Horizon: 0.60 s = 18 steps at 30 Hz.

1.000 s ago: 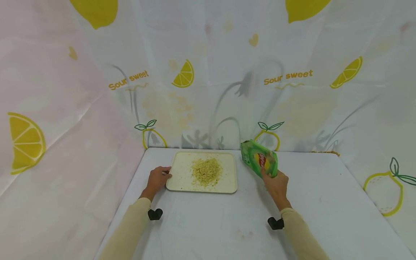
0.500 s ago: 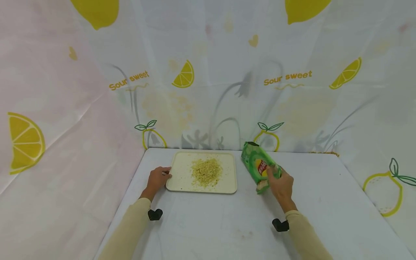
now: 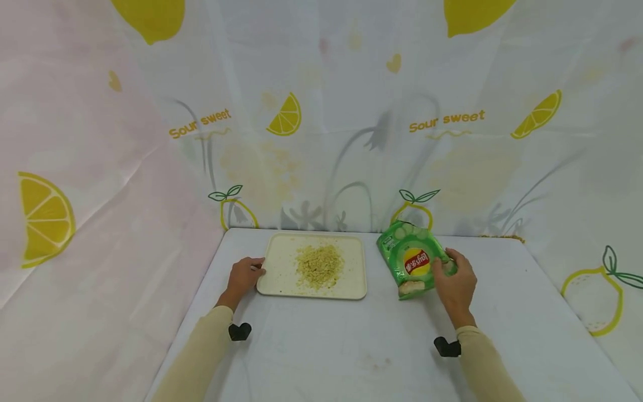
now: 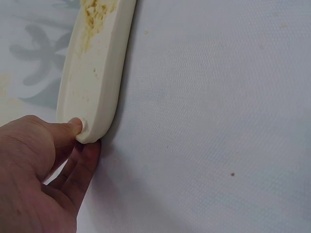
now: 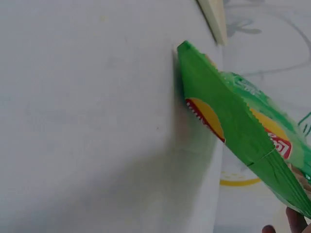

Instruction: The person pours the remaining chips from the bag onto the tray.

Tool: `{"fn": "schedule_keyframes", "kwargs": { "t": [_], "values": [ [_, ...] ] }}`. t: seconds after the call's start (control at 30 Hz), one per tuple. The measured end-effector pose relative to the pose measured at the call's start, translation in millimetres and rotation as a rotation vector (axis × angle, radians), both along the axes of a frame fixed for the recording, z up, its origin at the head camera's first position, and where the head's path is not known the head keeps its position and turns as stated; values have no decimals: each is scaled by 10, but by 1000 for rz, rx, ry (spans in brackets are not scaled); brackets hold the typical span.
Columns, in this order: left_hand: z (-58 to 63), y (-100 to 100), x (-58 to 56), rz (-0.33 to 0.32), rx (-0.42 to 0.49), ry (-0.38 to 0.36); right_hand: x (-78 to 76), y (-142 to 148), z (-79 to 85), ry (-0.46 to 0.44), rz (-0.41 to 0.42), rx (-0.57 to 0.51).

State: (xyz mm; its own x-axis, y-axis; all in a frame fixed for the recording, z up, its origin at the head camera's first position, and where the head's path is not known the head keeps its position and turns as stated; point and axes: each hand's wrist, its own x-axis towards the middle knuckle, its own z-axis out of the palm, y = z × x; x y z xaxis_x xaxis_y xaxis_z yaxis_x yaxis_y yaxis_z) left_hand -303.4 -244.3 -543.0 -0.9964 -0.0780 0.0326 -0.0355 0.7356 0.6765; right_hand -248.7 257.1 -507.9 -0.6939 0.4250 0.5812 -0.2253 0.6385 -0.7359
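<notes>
A cream rectangular tray (image 3: 281, 279) lies on the white table, with a heap of crushed potato chips (image 3: 320, 265) in its middle. At its left end, my left hand (image 3: 244, 277) pinches the rim, thumb on top and fingers underneath, as the left wrist view (image 4: 36, 160) also shows. To the right of the tray is a green potato chip bag (image 3: 409, 248) with a red and yellow logo. My right hand (image 3: 456, 282) holds its right edge, thumb across the printed front. In the right wrist view the bag (image 5: 218, 107) slants, one corner down at the table; most of the hand is out of frame.
The white table (image 3: 321, 346) ends at a lemon-printed cloth backdrop (image 3: 321, 139), which also hangs at both sides. A few crumbs (image 3: 289, 283) are scattered about the tray's surface. Black mounts (image 3: 240, 331) sit at both wrists.
My right hand has moved right and toward me, swinging the chip bag from a tilt so that its logo side now faces up more broadly. The left hand and tray have stayed put.
</notes>
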Motion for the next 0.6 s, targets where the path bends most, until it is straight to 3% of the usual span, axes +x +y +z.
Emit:
{"fn": "schedule_keyframes", "kwargs": {
  "t": [0.23, 0.6],
  "values": [
    [6, 11, 9, 0, 2, 0, 16, 128, -146, -86, -52, 123],
    [-13, -3, -5, -15, -9, 11, 22, 191, -259, -115, -34, 194]
  ]
}}
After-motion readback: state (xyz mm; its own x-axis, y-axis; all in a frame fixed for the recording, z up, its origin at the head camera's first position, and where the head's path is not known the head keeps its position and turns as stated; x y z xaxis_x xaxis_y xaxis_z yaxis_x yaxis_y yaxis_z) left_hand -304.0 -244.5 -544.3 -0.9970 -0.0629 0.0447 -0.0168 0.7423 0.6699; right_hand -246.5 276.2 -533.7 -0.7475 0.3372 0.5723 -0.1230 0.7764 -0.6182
